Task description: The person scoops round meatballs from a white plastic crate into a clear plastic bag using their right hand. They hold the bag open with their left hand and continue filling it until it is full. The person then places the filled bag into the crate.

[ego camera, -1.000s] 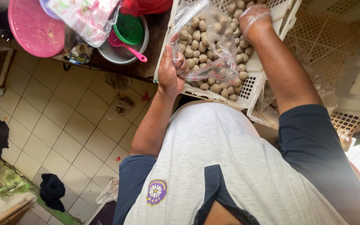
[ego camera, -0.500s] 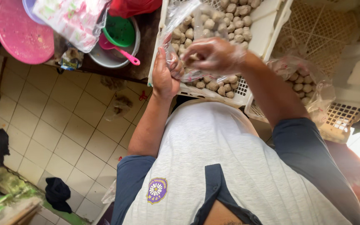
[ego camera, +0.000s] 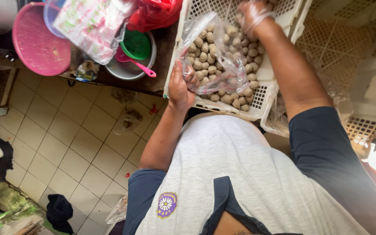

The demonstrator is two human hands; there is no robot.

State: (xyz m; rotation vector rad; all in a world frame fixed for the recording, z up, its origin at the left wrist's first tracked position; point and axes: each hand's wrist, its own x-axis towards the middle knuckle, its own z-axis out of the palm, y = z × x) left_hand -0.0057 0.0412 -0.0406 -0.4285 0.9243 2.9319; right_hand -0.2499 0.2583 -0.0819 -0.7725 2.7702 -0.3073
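- Meatballs (ego camera: pixel 223 65), small and brown, fill a white crate (ego camera: pixel 264 93) at the far side, in front of the person.
- The left hand (ego camera: pixel 180 89) is closed on the edge of a clear bag (ego camera: pixel 216 54) and holds it open over the crate.
- Some balls are inside the bag.
- The right hand (ego camera: pixel 253 15) has a thin clear glove on and is down among the balls at the far end of the crate. It looks curled, but it is blurry, so I cannot tell if it holds any.
- To the left, a pink basket (ego camera: pixel 38 43) is on a dark table (ego camera: pixel 162 56).
- A metal bowl (ego camera: pixel 131 69) near it holds a green lid (ego camera: pixel 136 44) and a pink spoon (ego camera: pixel 135 64).
- A red bag (ego camera: pixel 153 13) is far behind the bowl.
- Pale floor tiles (ego camera: pixel 66 143) are below.
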